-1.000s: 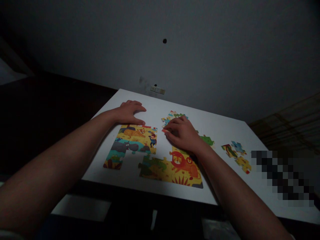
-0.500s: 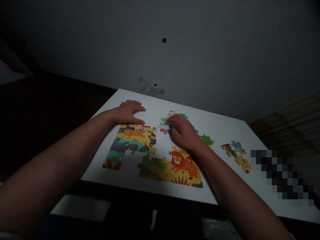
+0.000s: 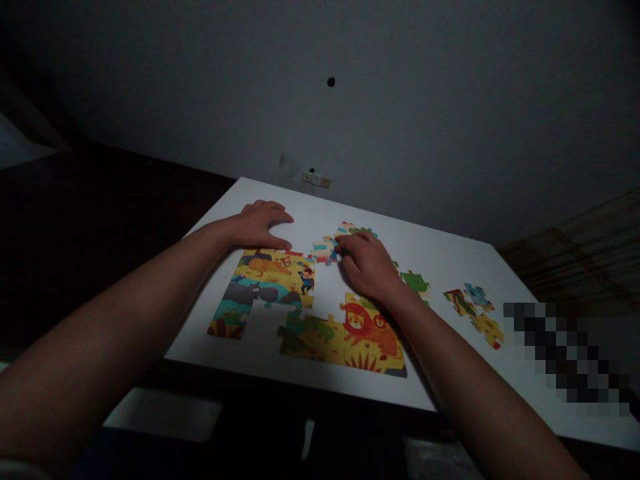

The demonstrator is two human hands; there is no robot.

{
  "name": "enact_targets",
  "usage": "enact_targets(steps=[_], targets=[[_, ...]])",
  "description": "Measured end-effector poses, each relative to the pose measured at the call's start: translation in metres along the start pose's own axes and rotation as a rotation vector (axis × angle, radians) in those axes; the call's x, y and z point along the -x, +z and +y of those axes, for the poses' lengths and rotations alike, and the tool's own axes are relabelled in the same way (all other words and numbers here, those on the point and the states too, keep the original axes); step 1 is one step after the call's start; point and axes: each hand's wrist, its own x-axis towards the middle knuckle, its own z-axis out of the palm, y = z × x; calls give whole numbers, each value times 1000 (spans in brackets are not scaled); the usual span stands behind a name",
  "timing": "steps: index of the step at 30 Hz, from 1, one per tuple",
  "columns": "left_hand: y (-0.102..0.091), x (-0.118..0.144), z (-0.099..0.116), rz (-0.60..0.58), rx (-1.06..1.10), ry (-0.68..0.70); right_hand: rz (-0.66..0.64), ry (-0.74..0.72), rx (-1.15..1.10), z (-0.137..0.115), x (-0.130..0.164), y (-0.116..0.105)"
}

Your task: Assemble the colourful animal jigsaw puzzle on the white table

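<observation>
A colourful animal jigsaw lies partly joined on a white table (image 3: 280,200). My left hand (image 3: 260,225) rests flat at the far edge of the joined left block (image 3: 265,283), which shows a leopard and a hippo. My right hand (image 3: 367,263) pinches a small pale piece with blue and red (image 3: 323,251) and holds it on the table just right of that block's top corner. A second joined block with a lion and a crocodile (image 3: 345,333) lies under my right wrist.
Loose pieces lie on the table: a green one (image 3: 415,281) right of my right hand, a few more (image 3: 475,310) further right, and some (image 3: 353,230) behind my fingers. A grey wall with a small socket plate (image 3: 316,179) stands behind. The table's near edge drops into darkness.
My right hand has slid the small piece leftward, closer to the top right corner of the left block. My left hand has stayed in place.
</observation>
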Motion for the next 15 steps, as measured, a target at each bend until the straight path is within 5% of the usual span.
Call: enact_targets(steps=[15], targets=[[0, 0, 1, 5, 10, -14, -60, -42, 24, 1, 3, 2]])
